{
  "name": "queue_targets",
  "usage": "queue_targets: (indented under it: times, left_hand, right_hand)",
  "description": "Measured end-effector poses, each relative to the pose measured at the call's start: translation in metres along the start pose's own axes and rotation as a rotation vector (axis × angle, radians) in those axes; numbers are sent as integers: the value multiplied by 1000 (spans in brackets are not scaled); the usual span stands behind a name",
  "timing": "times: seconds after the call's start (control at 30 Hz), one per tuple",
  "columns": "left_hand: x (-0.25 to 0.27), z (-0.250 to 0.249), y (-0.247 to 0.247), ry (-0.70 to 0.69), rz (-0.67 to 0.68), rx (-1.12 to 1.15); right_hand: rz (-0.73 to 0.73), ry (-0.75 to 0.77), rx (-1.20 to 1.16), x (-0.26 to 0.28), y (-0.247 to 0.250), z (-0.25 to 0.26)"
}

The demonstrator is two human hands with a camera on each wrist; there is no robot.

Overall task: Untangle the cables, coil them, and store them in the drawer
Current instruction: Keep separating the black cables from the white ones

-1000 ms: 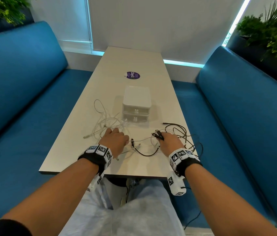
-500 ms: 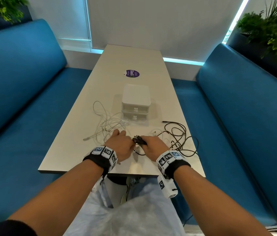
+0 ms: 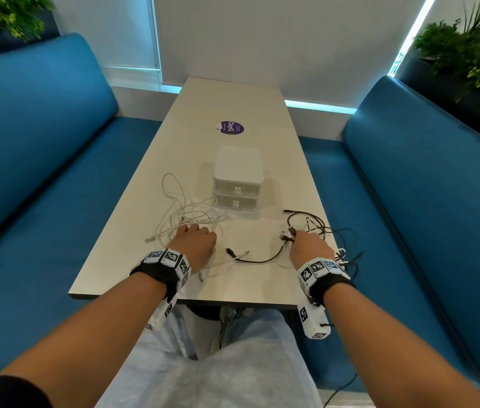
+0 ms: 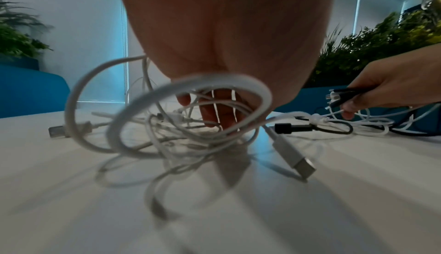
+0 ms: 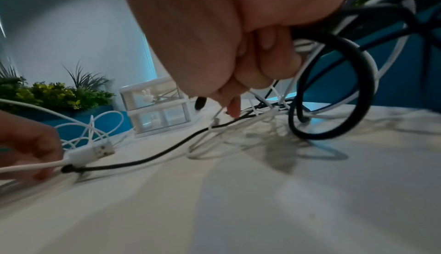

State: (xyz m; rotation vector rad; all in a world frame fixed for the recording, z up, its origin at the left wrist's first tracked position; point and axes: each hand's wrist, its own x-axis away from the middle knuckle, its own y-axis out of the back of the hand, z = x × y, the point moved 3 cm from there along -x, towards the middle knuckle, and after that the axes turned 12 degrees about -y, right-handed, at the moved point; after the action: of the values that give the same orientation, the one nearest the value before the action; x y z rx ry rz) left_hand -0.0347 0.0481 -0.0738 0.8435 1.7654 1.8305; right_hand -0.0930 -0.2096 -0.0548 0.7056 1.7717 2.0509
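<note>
Risk as I read it: my right hand (image 3: pixel 309 245) pinches thin black cable ends (image 3: pixel 287 235) while my left hand (image 3: pixel 196 242) grips tangled white cords (image 3: pixel 191 214) on the pale desk (image 3: pixel 232 101) before the shut white drawer box (image 3: pixel 237 181), so pulling apart could cinch knots or drag loops off the edge.

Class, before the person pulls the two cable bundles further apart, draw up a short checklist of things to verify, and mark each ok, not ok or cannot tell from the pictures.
1. Left hand has hold of the white cables: ok, fingers are curled among the loops.
2. Right hand has hold of the black cables: ok, it grips black plugs and some white strands.
3. Black and white fully separated: not ok, a black cable end still crosses white ones between the hands.
4. Drawer unit open for storing: not ok, both drawers are closed.
5. Cables all on the table: not ok, strands hang over the right edge.
</note>
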Motion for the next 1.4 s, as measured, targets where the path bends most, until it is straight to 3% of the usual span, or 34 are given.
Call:
queue_targets:
  times: [0.17, 0.27, 0.5, 0.63, 0.87, 1.03, 1.27, 1.4]
  left_hand:
    - [-4, -7, 0, -9, -1, 34]
    - [-3, -7, 0, -17, -13, 31]
    - [0, 0, 9, -14, -6, 24]
    - [0, 1, 12, -32, 41, -1]
    - [2, -12, 9, -80, 4, 97]
    - [-2, -22, 14, -130, 39, 44]
    - [-6, -16, 18, -40, 44, 389]
    - [1, -13, 25, -61, -109, 473]
  right_hand:
    - [61, 294, -147, 17, -8, 30]
    - [178, 382, -59, 25, -24, 36]
    - [78, 158, 305, 11, -7, 2]
    - [65, -3, 349, 5, -1, -22]
    - [36, -83, 128, 3, 2, -28]
    - [57, 3, -103, 2, 1, -1]
    - [211, 75, -324, 11, -15, 27]
    - [252, 68, -300, 14, -23, 28]
